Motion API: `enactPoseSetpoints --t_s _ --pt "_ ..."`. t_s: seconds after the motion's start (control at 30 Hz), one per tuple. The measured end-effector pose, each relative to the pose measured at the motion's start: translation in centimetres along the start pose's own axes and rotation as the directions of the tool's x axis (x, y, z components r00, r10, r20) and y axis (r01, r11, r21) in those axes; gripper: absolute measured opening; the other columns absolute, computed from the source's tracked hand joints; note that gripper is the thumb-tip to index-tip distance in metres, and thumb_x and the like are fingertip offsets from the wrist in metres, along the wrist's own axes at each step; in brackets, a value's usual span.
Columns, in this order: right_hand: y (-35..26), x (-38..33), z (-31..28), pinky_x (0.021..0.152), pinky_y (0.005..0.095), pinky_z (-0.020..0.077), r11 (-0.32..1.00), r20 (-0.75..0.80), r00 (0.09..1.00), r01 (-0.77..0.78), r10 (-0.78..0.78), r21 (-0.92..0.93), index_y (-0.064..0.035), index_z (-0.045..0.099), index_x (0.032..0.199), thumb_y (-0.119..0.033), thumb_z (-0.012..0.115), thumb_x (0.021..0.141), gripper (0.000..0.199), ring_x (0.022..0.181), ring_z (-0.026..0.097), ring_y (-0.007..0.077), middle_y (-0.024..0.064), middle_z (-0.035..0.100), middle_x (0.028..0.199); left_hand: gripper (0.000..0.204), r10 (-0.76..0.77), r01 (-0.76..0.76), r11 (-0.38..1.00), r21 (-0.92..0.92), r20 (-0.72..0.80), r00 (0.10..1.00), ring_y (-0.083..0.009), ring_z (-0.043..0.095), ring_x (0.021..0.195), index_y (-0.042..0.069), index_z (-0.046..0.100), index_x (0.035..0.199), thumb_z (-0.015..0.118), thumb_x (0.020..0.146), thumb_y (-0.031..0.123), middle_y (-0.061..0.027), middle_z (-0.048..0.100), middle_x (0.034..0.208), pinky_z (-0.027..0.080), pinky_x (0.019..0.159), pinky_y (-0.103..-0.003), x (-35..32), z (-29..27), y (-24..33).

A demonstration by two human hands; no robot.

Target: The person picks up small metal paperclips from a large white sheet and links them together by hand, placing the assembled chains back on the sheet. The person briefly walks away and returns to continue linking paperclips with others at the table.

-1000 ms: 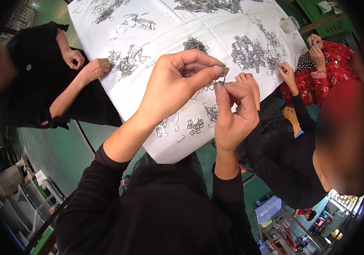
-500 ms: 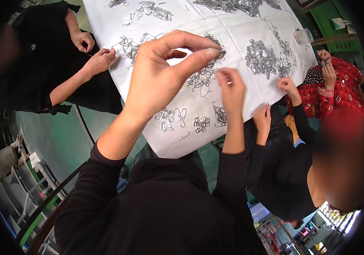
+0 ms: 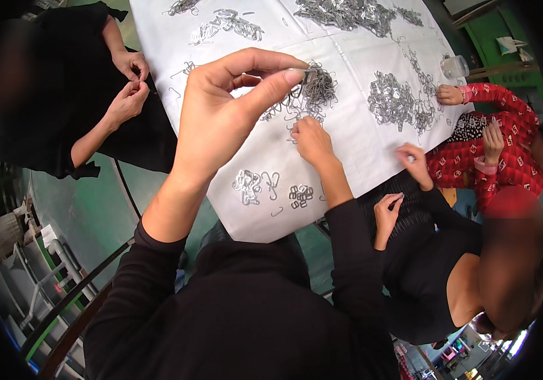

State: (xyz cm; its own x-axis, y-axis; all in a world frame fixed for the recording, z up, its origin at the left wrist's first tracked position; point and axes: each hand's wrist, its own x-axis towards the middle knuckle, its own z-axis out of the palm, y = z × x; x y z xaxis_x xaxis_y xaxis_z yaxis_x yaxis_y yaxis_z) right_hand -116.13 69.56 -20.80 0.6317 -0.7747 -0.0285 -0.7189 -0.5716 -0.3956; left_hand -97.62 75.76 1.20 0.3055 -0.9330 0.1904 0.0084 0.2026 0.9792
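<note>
My left hand (image 3: 217, 117) is raised over the white-covered table (image 3: 246, 218), thumb and forefinger pinched on a small metal piece (image 3: 308, 73). Its exact kind is too small to make out. Beyond the fingertips lies a dark pile of small metal pieces (image 3: 322, 88), with loose bent wire hooks (image 3: 293, 114) around it. Lower down, at the near edge of these hooks, my right hand (image 3: 314, 144) has its fingers curled together on the table. What it grips, if anything, is hidden. Closer to me lie a group of wire hooks (image 3: 248, 188) and a small heap of metal buckles (image 3: 300, 196).
Larger metal heaps (image 3: 347, 12) lie at the far side, another heap (image 3: 390, 98) at right near a clear jar (image 3: 454, 66). At left, a person in black (image 3: 119, 107) works with both hands. On the right sit a person in black (image 3: 423, 278) and one in red (image 3: 505, 120).
My right hand has moved forward and left, from above the table's right edge to the wire hooks. My left hand has shifted slightly left, still pinching. The co-workers' hands have moved too.
</note>
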Motion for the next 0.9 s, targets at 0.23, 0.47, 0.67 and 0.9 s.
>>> enactPoseSetpoints --t_s 0.23,0.47,0.67,0.9 --pt "-6.6 -2.0 -13.7 0.064 0.0240 0.0523 0.136 -0.088 0.959 0.053 0.268 0.989 0.0033 0.056 0.097 -0.002 0.062 0.089 0.012 0.075 0.062 0.0118 0.0075 0.061 0.086 0.014 0.019 -0.019 0.999 0.031 0.002 1.000 -0.0073 0.062 0.077 0.002 0.072 0.095 0.072 0.082 0.008 -0.0033 0.071 0.084 0.049 0.073 -0.022 -0.8 0.8 -0.1" --pt "-11.6 -4.2 -21.0 0.066 0.0254 0.0550 0.299 -0.346 0.840 0.232 0.419 0.926 0.0044 0.054 0.101 0.004 0.067 0.084 0.022 0.073 0.063 0.0138 0.0101 0.061 0.088 0.012 0.092 -0.092 0.995 0.038 0.000 0.996 -0.0085 0.061 0.077 0.001 0.070 0.089 0.074 0.079 0.005 -0.0035 0.069 0.084 0.049 0.072 -0.023 -1.6 3.0 0.1" --pt "-10.6 -5.1 -21.3 0.066 0.0247 0.0548 0.299 -0.341 0.810 0.216 0.477 0.930 0.0039 0.054 0.099 0.005 0.068 0.083 0.021 0.072 0.064 0.0135 0.0101 0.062 0.087 0.011 0.079 -0.080 0.995 0.058 0.021 0.997 -0.0079 0.059 0.076 0.002 0.070 0.088 0.074 0.079 0.004 -0.0027 0.069 0.083 0.048 0.071 -0.023 -1.5 4.0 -0.7" --pt "-10.9 -4.4 -21.1 0.067 0.0244 0.0550 0.360 -0.463 0.754 0.316 0.466 0.878 0.0042 0.053 0.096 0.007 0.067 0.082 0.020 0.074 0.064 0.0132 0.0108 0.062 0.087 0.013 0.212 -0.225 0.958 0.177 0.086 0.973 -0.0106 0.061 0.073 0.002 0.070 0.089 0.073 0.077 0.001 -0.0046 0.070 0.082 0.049 0.070 -0.024 -1.8 5.5 -0.4"
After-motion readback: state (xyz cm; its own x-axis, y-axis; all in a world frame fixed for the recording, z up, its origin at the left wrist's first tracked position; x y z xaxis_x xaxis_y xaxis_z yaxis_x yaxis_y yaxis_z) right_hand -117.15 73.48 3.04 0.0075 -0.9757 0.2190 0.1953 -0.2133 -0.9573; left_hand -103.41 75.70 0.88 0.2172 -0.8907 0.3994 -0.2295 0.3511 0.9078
